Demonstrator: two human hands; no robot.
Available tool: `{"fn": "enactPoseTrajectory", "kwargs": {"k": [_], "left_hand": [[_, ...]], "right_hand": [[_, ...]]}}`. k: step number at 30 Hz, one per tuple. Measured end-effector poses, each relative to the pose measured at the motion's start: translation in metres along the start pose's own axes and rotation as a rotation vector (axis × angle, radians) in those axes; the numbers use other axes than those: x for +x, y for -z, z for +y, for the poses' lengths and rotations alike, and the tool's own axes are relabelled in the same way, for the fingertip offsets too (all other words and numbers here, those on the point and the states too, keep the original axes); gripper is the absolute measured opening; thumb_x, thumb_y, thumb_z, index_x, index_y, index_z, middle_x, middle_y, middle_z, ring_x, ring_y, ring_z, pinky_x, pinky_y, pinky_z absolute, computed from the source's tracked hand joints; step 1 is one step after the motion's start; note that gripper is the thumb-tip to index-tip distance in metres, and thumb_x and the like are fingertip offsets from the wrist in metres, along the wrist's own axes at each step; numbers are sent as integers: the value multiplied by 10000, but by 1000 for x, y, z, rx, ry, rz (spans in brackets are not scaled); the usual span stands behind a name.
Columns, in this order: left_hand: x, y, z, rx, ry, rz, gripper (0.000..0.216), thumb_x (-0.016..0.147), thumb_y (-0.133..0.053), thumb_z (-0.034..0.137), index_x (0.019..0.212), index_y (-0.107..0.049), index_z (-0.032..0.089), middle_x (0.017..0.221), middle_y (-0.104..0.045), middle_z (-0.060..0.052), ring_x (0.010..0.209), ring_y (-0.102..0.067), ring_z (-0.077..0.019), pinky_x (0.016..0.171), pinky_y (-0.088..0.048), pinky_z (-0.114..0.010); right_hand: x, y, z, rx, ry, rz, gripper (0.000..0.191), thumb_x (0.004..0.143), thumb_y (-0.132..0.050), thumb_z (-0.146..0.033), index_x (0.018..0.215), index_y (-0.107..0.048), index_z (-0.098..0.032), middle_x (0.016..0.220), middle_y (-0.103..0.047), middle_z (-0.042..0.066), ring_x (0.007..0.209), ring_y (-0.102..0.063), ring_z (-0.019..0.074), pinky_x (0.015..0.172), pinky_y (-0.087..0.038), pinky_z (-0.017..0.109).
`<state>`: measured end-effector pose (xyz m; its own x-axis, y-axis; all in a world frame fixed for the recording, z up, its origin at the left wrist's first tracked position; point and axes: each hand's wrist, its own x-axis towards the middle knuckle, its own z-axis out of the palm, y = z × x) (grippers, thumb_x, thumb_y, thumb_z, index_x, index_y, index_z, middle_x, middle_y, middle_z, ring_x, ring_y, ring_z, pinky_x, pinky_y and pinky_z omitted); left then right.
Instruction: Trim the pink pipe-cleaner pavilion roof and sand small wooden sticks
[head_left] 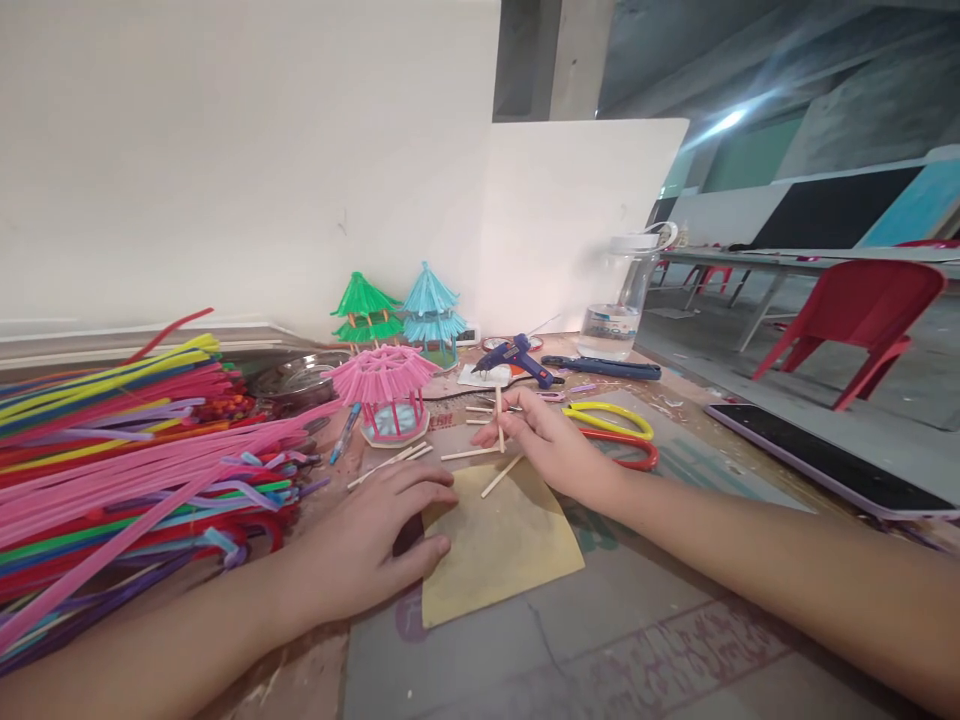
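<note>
Wooden and thin, the stick [499, 408] is standing nearly upright just above the centre of the frame, because I am pinching its lower part between the fingertips of my right hand [544, 445]. That hand is closing on the stick alone. I cannot tell whether the stick's foot is touching the table. Just below it, in the lower middle, the tan card sheet [502, 550] is lying flat. My left hand [367, 545] is lying open, palm down and gripping nothing, with its fingers pressing on the sheet's left edge, which I judge is pinning the sheet against sliding.

Several loose sticks [469, 453] are lying along the sheet's upper edge, close to both hands. Behind them, at centre, 1 pink straw pavilion [386, 392] is standing, with 1 green pavilion [365, 310] and 1 blue pavilion [431, 312] further back by the white wall. Right of centre, a blue glue gun [517, 358] is resting, with scissors [609, 418] beside my right hand and a clear bottle [622, 300] beyond. A heap of coloured straws [112, 460] is filling the left of the frame, and a dark tablet [825, 458] is lying towards the right edge.
</note>
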<state>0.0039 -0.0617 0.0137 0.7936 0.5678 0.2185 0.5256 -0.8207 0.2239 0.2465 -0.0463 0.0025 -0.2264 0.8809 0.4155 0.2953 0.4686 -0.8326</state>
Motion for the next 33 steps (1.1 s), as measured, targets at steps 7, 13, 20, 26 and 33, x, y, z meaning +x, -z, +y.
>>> {"fn": "enactPoseTrajectory", "kwargs": {"k": [7,13,20,26,33], "left_hand": [[0,-1,-1,-16,-43,30,274,910,-532,282,1168,-595,213,1313,-593,-104,1206,-566,-259,1020,-482,-463],[0,-2,-1,-7,-36,27,266,912,-530,286,1160,-595,214,1309,-596,-100,1209,-564,-260,1027,-475,-476],[1,-2,-1,-14,-21,17,283,913,-524,299,1170,-600,211,1312,-595,-99,1220,-557,-263,1034,-469,-480],[0,-1,0,17,-18,12,297,912,-524,304,1178,-606,202,1322,-593,-111,1223,-557,-274,1035,-469,-495],[-2,-4,-2,2,-73,70,270,906,-537,277,1157,-615,216,1323,-598,-105,1229,-555,-264,1035,-472,-474]], "right_hand": [[-5,-4,-4,187,-29,-96,176,944,-456,-410,903,-414,-244,854,-680,36,846,-641,203,842,-469,388],[-5,1,-3,-236,68,69,162,958,-365,-305,847,-450,-223,837,-577,33,769,-520,184,701,-404,317],[-5,1,-6,-400,-19,4,120,944,-373,-242,824,-373,-245,699,-543,-14,655,-506,184,628,-349,293],[-2,-1,-5,-232,-73,-59,143,970,-350,-231,828,-368,-245,726,-649,-6,616,-552,162,649,-411,293],[2,-2,6,-49,-80,-11,144,964,-374,-265,824,-402,-244,709,-637,0,649,-592,171,644,-465,301]]}}
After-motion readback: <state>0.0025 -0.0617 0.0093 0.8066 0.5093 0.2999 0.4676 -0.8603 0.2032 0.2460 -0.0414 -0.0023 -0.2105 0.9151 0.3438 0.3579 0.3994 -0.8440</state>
